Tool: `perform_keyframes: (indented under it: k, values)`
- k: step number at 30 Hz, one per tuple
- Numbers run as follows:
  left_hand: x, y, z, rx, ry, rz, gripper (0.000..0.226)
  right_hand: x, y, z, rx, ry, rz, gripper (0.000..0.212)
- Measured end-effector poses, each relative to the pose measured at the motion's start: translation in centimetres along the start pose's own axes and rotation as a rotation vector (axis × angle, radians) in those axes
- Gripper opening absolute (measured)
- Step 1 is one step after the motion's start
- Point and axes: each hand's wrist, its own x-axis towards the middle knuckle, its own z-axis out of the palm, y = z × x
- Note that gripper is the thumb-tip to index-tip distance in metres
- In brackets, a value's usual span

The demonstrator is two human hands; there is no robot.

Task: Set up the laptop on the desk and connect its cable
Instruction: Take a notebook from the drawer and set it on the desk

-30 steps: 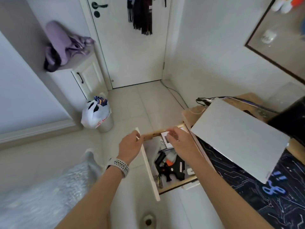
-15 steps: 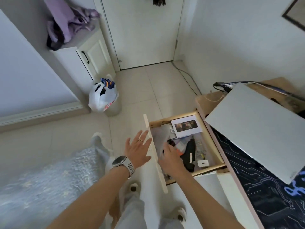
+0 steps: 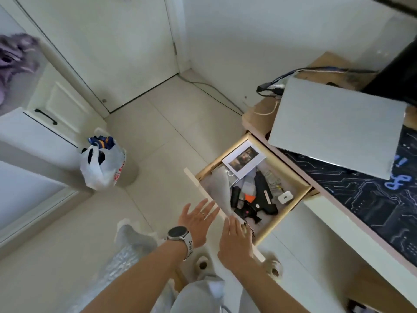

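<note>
A closed silver laptop (image 3: 334,125) lies on the desk (image 3: 259,114), partly over a dark circuit-pattern mat (image 3: 365,199). Dark cables (image 3: 270,86) trail off the desk's far corner beside it. Below the desk edge a wooden drawer (image 3: 295,206) stands pulled out, holding a black glue gun (image 3: 264,197), a small white charger (image 3: 285,197), a photo card (image 3: 243,158) and a grey cloth. My left hand (image 3: 196,219), with a watch and ring, is spread flat against the drawer's white front. My right hand (image 3: 235,240) reaches over that front into the drawer's near corner, fingers fairly straight.
A white plastic bag (image 3: 101,170) sits over a bin on the tiled floor by a white cabinet (image 3: 52,109). A closed door (image 3: 126,41) is at the back. A thin cable (image 3: 212,89) runs along the wall. A black monitor (image 3: 397,71) stands at the desk's far right.
My hands have come off the drawer's far end and moved down to its near front edge; the drawer is pulled out further. My view has tilted down.
</note>
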Motion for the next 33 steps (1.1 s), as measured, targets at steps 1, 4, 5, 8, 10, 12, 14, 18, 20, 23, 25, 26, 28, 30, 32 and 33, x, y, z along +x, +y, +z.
perform_keyframes:
  k: [1,4,5,8,10,12,14,18,20,23,25,26,28,30,32,33]
  values:
    - [0.2,-0.1,0.1,0.018,-0.014,0.025,0.087,-0.1,-0.4,0.3,-0.005,-0.007,0.012,0.074]
    - [0.9,-0.2,0.2,0.129,-0.047,0.117,0.087,0.1,-0.9,0.8,-0.004,-0.04,0.025,0.075]
    - [1.1,-0.2,0.4,0.18,-0.067,0.149,0.087,0.2,-0.9,0.9,0.005,-0.046,0.028,0.076]
    - [1.6,-0.4,0.9,0.216,-0.087,0.188,0.088,0.4,-0.9,1.7,0.006,-0.052,0.032,0.083]
    - [1.9,-0.5,1.3,0.183,0.005,0.201,0.09,0.5,-1.0,2.0,0.005,-0.071,0.043,0.088]
    - [2.0,-0.6,1.4,0.2,0.019,0.214,0.09,0.7,-1.1,1.9,0.004,-0.09,0.046,0.092]
    - [2.2,-0.8,1.4,0.234,-0.072,0.226,0.086,1.0,-1.1,1.6,0.004,-0.115,0.052,0.095]
    - [2.7,-0.8,0.7,0.2,-0.07,0.222,0.085,1.5,-1.0,1.3,0.004,-0.133,0.077,0.097]
    - [3.2,-0.5,0.6,0.177,-0.063,0.227,0.085,1.8,-0.5,1.1,-0.011,-0.135,0.086,0.097]
    - [4.1,0.3,0.2,0.157,-0.033,0.221,0.086,2.4,0.6,0.4,-0.033,-0.148,0.089,0.096]
    - [5.0,0.7,-0.1,0.143,-0.025,0.216,0.087,2.8,1.5,-0.3,-0.044,-0.158,0.082,0.1]
    - [5.5,0.9,-0.2,0.141,-0.023,0.214,0.089,3.0,1.9,-0.6,-0.041,-0.164,0.079,0.103]
    - [6.3,1.3,-0.7,0.14,-0.016,0.211,0.094,3.4,2.7,-1.1,-0.026,-0.168,0.08,0.107]
    - [7.1,1.6,-1.1,0.142,-0.014,0.212,0.095,3.9,3.5,-1.5,-0.017,-0.169,0.084,0.109]
    - [7.9,2.0,-1.5,0.137,-0.012,0.212,0.096,4.3,4.2,-1.8,-0.01,-0.176,0.087,0.11]
    - [8.2,2.1,-1.7,0.132,-0.017,0.208,0.097,4.4,4.6,-2.0,-0.006,-0.178,0.088,0.11]
